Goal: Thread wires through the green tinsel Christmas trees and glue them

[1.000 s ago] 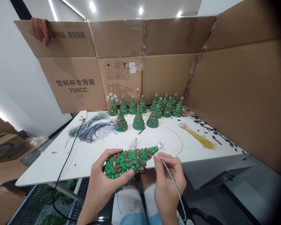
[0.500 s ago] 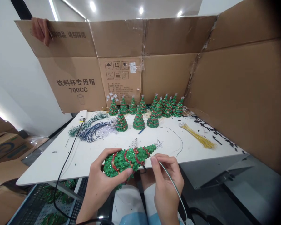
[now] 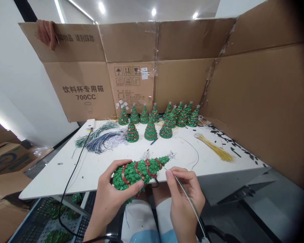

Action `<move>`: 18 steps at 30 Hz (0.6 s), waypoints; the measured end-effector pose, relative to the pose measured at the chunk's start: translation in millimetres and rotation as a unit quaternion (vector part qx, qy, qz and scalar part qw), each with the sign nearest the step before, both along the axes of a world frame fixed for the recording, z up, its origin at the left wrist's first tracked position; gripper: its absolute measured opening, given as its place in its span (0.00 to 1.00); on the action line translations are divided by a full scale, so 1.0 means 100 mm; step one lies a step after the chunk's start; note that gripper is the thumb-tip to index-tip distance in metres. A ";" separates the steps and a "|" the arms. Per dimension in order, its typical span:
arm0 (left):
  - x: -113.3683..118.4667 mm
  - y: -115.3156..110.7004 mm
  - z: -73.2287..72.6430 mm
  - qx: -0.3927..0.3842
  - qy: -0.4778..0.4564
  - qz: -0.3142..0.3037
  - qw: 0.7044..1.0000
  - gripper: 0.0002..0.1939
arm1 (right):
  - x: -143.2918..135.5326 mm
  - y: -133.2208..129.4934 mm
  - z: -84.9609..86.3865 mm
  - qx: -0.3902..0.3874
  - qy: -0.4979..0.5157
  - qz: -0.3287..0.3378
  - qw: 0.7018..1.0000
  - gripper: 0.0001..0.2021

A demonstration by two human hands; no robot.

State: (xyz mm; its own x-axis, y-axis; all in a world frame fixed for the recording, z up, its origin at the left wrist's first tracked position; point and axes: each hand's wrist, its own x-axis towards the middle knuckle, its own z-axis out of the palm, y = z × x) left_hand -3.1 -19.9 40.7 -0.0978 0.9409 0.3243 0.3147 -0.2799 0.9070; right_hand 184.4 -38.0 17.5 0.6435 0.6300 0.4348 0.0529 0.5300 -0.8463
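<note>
My left hand (image 3: 112, 195) is wrapped round a small green glitter Christmas tree (image 3: 139, 172) with red garland bands, which lies on its side above my lap. Its tip points right and bears a clear star (image 3: 171, 155). Between thumb and fingers, my right hand (image 3: 184, 199) pinches a thin wire (image 3: 190, 199) that runs down toward the lower right. The wire's short free end sticks out just below the tree's tip, a little apart from it.
Several finished-looking small trees (image 3: 150, 131) stand at the back of the white table (image 3: 91, 172). Green and blue wire bundles (image 3: 101, 141) lie left, a yellow wire bundle (image 3: 215, 147) right. Cardboard walls (image 3: 184, 77) enclose the back and right. A black cable (image 3: 74, 172) crosses the left side.
My right hand has moved slightly right and down, drawing the wire's end away from the tree's tip. The left hand and tree have barely moved.
</note>
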 end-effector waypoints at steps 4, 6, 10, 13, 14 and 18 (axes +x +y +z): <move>-0.02 0.00 0.00 -0.010 0.001 0.006 1.000 0.29 | 0.02 0.00 0.02 0.012 -0.005 -0.008 1.000 0.11; -0.02 0.00 0.00 -0.005 0.001 0.007 1.000 0.29 | 0.02 0.00 0.04 0.007 -0.007 -0.007 1.000 0.11; -0.02 0.01 -0.01 0.005 0.005 0.010 1.000 0.29 | 0.02 -0.01 0.06 0.005 -0.012 -0.004 1.000 0.11; -0.03 0.01 -0.01 0.003 0.003 0.003 1.000 0.29 | 0.02 -0.01 0.07 0.009 -0.018 -0.003 1.000 0.10; -0.03 0.01 -0.01 0.002 0.001 0.001 1.000 0.29 | 0.03 -0.01 0.07 0.011 -0.021 -0.004 1.000 0.10; -0.03 0.01 0.00 -0.007 -0.003 -0.002 1.000 0.29 | 0.03 -0.01 0.07 0.020 -0.030 -0.008 0.999 0.08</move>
State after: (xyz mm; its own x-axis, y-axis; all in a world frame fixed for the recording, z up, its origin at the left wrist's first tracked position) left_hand -6.4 -18.9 40.2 -0.0966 0.9459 0.3098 0.3086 -0.2675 0.9128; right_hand 187.4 -39.1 25.0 0.6248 0.6019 0.4973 0.1118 0.5615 -0.8199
